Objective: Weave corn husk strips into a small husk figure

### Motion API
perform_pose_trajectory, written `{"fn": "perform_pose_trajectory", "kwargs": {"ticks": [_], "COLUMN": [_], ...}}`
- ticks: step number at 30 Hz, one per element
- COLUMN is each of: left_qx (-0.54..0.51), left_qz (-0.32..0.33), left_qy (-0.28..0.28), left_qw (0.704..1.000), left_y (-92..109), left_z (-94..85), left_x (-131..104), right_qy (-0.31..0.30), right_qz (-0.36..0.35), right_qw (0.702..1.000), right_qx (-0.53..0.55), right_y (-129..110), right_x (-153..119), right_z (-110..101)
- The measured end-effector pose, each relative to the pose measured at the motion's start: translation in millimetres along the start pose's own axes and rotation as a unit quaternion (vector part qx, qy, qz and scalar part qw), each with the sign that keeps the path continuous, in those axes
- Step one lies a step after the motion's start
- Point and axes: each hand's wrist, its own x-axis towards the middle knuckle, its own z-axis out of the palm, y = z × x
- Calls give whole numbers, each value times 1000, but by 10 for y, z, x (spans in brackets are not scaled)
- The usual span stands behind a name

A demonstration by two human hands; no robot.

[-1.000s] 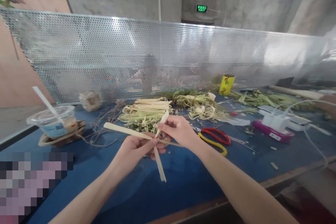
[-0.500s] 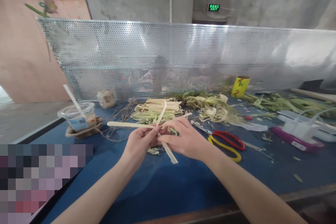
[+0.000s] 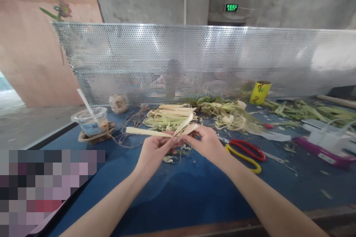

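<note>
Pale folded husk strips [image 3: 147, 132] meet between my two hands over the blue table. My left hand [image 3: 157, 150] pinches the crossing point; one long flat strip sticks out from it to the left, and another piece points up and to the right. My right hand [image 3: 204, 142] is closed on a short strip end [image 3: 191, 129] just right of the crossing. Small green scraps lie on the table below the fingers. Behind them is a stack of husks [image 3: 169, 116]. Some fingertips are hidden behind the strips.
Scissors with red and yellow handles [image 3: 246, 150] lie right of my right hand. A lidded cup [image 3: 91, 122] stands left, near tangled string. Further back are a yellow roll [image 3: 260, 92], leafy husks [image 3: 222, 111] and a perforated metal screen [image 3: 125, 63]. A purple-based object [image 3: 324, 152] sits right.
The strip end that pointed down toward me no longer shows there. My right hand has moved slightly up and now pinches a strip end near the crossing. The whole view has shifted slightly.
</note>
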Motion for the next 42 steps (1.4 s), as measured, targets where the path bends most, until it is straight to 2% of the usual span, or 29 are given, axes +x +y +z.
{"fn": "perform_pose_trajectory", "kwargs": {"ticks": [3, 6, 10, 12, 15, 17, 19, 22, 26, 29, 32, 35, 38, 40, 42], "left_qx": [21, 21, 39, 41, 12, -25, -64, -126, -181, -160, -122, -95, -92, -117, -145], "left_qz": [21, 29, 29, 24, 13, 2, -20, -64, -101, -100, -87, -67, -58, -61, -68], "left_qy": [0, 1, 10, 29, 56, 53, 44, 46, 41, 19, -3, -8, 12, 14, 0], "left_qw": [1000, 999, 999, 998, 998, 998, 997, 989, 977, 982, 989, 993, 994, 991, 987], "left_y": [-19, -39, -33, -17, 3, 9, 11, 4, -30, -57, -63, -58, -61, -67, -73], "left_z": [5, 5, 2, 5, 16, 19, 13, -15, -58, -66, -53, -35, -27, -30, -34], "left_x": [2, 10, 15, 12, 7, 7, 12, 31, 60, 60, 43, 31, 37, 44, 45], "right_qy": [-32, -47, -50, -49, -72, -90, -108, -123, -101, -118, -91, -41, -15, -15, -11], "right_qz": [84, 99, 124, 152, 202, 228, 231, 182, 47, -36, -138, -249, -334, -362, -356], "right_qw": [995, 993, 983, 971, 938, 916, 907, 927, 975, 987, 986, 950, 876, 842, 836], "right_qx": [38, 52, 128, 178, 272, 319, 334, 304, 190, 103, -7, -185, -347, -400, -417], "right_y": [3, 8, 4, 4, 17, 30, 32, 3, -61, -78, -67, -64, -78, -87, -90], "right_x": [9, 18, 24, 23, 19, 20, 27, 36, 10, -21, -39, -65, -110, -137, -149], "right_z": [-2, -9, 12, 29, 44, 39, 16, -50, -108, -88, -58, -61, -90, -108, -117]}}
